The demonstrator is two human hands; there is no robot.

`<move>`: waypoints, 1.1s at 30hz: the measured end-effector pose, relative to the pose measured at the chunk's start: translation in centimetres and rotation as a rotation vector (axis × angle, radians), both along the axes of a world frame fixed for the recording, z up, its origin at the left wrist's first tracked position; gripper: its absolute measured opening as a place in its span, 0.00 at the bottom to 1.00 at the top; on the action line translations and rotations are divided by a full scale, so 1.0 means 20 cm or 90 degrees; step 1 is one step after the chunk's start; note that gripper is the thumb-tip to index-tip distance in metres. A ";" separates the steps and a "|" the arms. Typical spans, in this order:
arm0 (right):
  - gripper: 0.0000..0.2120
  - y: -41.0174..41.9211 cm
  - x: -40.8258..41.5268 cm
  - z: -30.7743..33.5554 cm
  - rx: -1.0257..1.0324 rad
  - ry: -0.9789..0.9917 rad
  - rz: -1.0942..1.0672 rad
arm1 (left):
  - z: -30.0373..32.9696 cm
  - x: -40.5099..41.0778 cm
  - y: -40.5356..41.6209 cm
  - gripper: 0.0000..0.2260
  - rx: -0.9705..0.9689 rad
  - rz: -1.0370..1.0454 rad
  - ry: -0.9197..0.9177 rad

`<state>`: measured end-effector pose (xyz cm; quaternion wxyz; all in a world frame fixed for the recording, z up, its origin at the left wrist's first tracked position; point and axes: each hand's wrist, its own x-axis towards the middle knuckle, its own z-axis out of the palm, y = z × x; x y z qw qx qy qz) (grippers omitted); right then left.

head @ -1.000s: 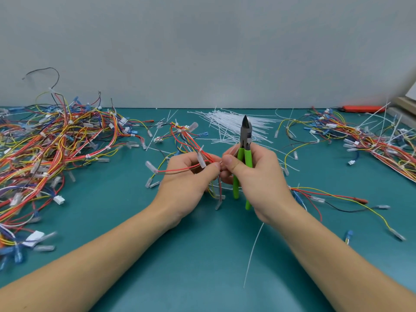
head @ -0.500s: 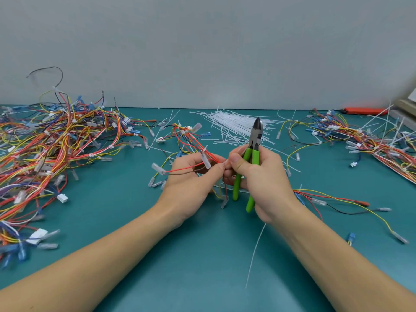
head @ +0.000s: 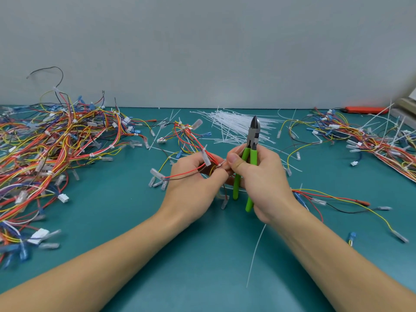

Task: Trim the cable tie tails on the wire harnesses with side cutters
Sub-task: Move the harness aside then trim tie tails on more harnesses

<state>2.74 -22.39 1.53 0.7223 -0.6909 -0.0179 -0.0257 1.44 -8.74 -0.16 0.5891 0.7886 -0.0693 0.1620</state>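
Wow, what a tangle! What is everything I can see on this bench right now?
Wire harness: one, mostly red and yellow, held at centre.
Side cutters: one, green handles, dark tip up, at centre.
Harness pile: one, multicoloured, left on the table.
Second harness pile: one, multicoloured, far right.
Loose harness: one, yellow, red and black, right of the hands.
Cable ties: a heap, white, back centre.
Long tie tail: one, white, hanging below the right hand.
Orange object: one, far back right.
Table: one, teal.
Left hand: grips the harness.
Right hand: grips the cutters, thumb pinching at the tie.
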 end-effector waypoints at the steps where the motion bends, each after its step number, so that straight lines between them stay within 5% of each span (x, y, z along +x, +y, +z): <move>1: 0.09 0.00 0.00 0.00 0.001 0.001 -0.001 | 0.00 0.00 0.00 0.05 0.004 0.000 -0.005; 10: 0.02 -0.02 0.02 0.02 0.082 0.053 0.011 | -0.05 0.04 0.03 0.05 -0.166 -0.079 0.038; 20: 0.09 -0.10 0.04 0.09 0.125 0.089 0.018 | -0.05 0.06 0.04 0.04 -0.330 -0.097 0.095; 23: 0.07 -0.16 0.06 0.11 0.000 0.019 -0.011 | -0.04 0.06 0.05 0.04 -0.361 -0.104 0.096; 27: 0.12 -0.24 0.08 0.08 -0.401 -0.094 0.064 | -0.06 0.07 0.06 0.04 -0.387 -0.107 0.100; 33: 0.13 -0.25 0.07 0.06 -0.566 -0.143 0.129 | -0.06 0.08 0.07 0.05 -0.412 -0.085 0.110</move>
